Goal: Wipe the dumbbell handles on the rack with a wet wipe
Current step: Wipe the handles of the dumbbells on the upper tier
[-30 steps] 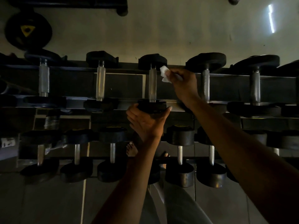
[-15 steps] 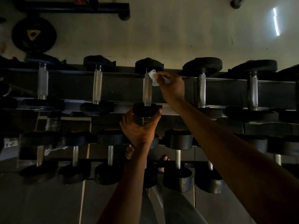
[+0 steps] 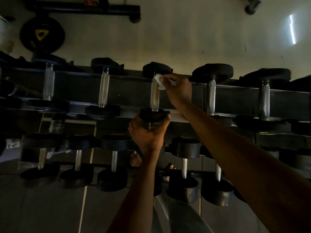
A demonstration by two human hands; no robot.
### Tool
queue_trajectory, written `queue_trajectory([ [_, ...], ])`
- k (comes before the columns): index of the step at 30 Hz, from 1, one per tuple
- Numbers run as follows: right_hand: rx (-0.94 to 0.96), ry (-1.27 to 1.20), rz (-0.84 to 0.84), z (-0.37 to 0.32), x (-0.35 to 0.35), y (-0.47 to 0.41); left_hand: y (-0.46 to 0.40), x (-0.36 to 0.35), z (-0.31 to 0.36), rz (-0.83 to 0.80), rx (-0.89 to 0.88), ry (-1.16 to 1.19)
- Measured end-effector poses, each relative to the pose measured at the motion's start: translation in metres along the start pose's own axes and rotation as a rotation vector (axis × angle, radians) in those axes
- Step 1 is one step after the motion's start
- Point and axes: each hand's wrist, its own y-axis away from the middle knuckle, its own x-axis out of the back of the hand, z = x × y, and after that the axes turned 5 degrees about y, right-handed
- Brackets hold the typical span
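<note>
A dark two-tier rack [image 3: 131, 91] carries rows of black dumbbells with metal handles. My right hand [image 3: 179, 90] pinches a white wet wipe [image 3: 159, 82] against the far end of the middle dumbbell's handle [image 3: 154, 98] on the upper tier. My left hand [image 3: 148, 133] grips the near black head [image 3: 154, 115] of that same dumbbell from below. Other upper-tier handles stand to the left [image 3: 104, 89] and to the right [image 3: 211, 96].
The lower tier holds several more dumbbells [image 3: 185, 148] close to my forearms. My bare feet [image 3: 135, 159] show under the rack on the tiled floor. A weight plate with a yellow mark [image 3: 42, 35] leans at the far left by the wall.
My right hand carried the wipe leftward onto the far end of the middle handle. My left hand stayed on the near head, its fingers curling further round it.
</note>
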Motion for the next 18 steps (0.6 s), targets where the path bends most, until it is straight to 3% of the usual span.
queue_trajectory([
  [5, 0.039, 0.021, 0.097, -0.012, -0.007, 0.006, -0.005, 0.011, 0.000, -0.135, -0.070, -0.213],
  [13, 0.109, 0.196, 0.001, -0.013, -0.004, 0.004, -0.024, 0.028, 0.005, -0.318, 0.074, 0.010],
  [18, 0.180, 0.191, -0.189, -0.011, 0.012, 0.011, -0.048, 0.043, 0.002, -0.509, 0.165, 0.012],
])
